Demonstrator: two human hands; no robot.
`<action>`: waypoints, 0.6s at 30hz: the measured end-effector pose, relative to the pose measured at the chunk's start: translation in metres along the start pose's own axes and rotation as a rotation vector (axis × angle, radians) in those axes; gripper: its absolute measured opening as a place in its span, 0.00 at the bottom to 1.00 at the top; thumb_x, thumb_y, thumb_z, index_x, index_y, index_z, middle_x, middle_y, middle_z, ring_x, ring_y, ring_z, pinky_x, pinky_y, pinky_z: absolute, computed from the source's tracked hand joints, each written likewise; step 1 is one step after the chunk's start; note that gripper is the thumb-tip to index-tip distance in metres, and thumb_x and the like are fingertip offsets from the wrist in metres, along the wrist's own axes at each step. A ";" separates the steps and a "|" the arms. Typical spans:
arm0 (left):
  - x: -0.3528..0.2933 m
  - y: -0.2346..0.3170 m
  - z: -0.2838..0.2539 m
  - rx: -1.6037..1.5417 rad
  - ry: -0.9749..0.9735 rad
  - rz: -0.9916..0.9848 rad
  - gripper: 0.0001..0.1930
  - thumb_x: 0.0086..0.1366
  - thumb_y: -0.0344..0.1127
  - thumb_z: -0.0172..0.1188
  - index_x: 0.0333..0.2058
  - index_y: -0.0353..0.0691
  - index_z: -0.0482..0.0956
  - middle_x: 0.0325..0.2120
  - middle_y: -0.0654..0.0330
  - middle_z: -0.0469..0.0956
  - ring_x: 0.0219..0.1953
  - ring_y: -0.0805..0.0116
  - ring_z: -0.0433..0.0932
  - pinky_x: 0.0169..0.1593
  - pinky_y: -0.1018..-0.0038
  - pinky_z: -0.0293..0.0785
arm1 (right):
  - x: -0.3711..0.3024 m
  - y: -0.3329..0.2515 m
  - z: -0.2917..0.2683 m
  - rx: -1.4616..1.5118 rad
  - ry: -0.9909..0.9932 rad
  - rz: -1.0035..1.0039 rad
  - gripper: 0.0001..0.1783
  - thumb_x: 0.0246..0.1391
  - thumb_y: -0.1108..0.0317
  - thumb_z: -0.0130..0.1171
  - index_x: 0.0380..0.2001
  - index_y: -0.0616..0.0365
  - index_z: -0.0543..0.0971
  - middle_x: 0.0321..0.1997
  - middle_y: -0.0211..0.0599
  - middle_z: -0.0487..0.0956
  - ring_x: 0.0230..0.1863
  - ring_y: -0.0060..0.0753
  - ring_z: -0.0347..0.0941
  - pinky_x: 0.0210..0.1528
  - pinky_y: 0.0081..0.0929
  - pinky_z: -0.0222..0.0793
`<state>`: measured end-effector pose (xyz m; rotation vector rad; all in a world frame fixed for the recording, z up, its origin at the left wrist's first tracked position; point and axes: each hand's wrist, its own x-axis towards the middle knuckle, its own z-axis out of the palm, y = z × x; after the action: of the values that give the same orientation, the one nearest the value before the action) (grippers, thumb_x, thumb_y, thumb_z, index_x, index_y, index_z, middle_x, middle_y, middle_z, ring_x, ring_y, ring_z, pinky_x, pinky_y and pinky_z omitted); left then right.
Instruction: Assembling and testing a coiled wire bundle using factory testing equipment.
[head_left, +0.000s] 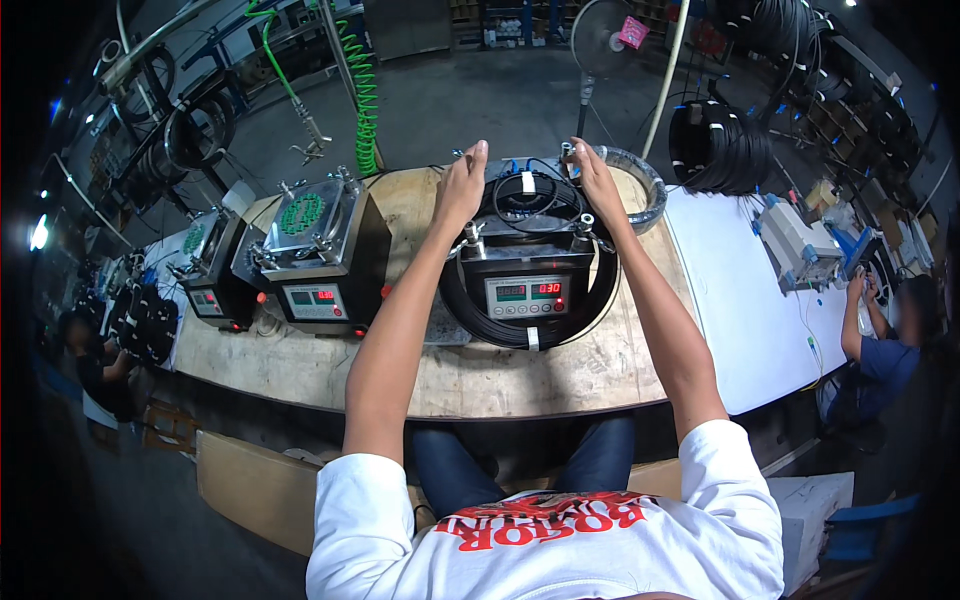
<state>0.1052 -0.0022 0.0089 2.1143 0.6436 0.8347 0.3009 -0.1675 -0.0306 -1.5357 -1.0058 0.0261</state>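
Before me stands a black box-shaped machine (581, 276) with metal corner posts and a lit control panel (525, 295). My left hand (462, 190) is closed at its far left corner; a bit of metal clamp shows beside the fingers, the rest hidden. My right hand (598, 182) is closed at the far right corner, its fingertips against an upright metal clamp (567, 151). A black cable coil (490, 334) hangs round the machine's front, tied with a white band. A smaller loop of thin black cable (500, 205) with a white tag lies on top, between my hands.
Two similar machines with green discs on top (301, 214) stand to the left on the wooden bench (480, 385). A wrapped coiled tube (652, 190) lies at the back right. Green spiral hose (365, 100) hangs behind. Co-workers sit at both sides, one by a white table (740, 330).
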 end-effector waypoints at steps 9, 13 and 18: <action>0.003 -0.011 -0.010 -0.063 -0.058 0.031 0.35 0.74 0.61 0.39 0.57 0.33 0.76 0.53 0.46 0.78 0.58 0.52 0.75 0.62 0.65 0.66 | 0.000 0.009 0.001 0.408 0.196 0.333 0.19 0.68 0.63 0.51 0.56 0.62 0.72 0.34 0.43 0.79 0.22 0.24 0.76 0.24 0.22 0.70; 0.012 -0.016 0.006 -0.027 0.001 0.099 0.31 0.74 0.57 0.44 0.51 0.30 0.78 0.36 0.50 0.82 0.40 0.55 0.79 0.51 0.66 0.71 | 0.026 0.027 -0.020 0.439 0.202 0.559 0.20 0.66 0.56 0.54 0.43 0.68 0.75 0.26 0.40 0.77 0.20 0.24 0.74 0.19 0.21 0.67; 0.008 -0.018 0.009 -0.143 0.061 0.074 0.22 0.73 0.45 0.52 0.50 0.30 0.79 0.33 0.55 0.81 0.37 0.69 0.78 0.46 0.72 0.72 | 0.065 0.037 -0.008 0.116 0.131 0.701 0.31 0.54 0.38 0.64 0.27 0.61 0.79 0.21 0.31 0.74 0.17 0.22 0.66 0.16 0.23 0.55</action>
<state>0.1145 0.0097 -0.0075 1.9993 0.5238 0.9609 0.3666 -0.1312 -0.0258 -1.6882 -0.3197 0.4606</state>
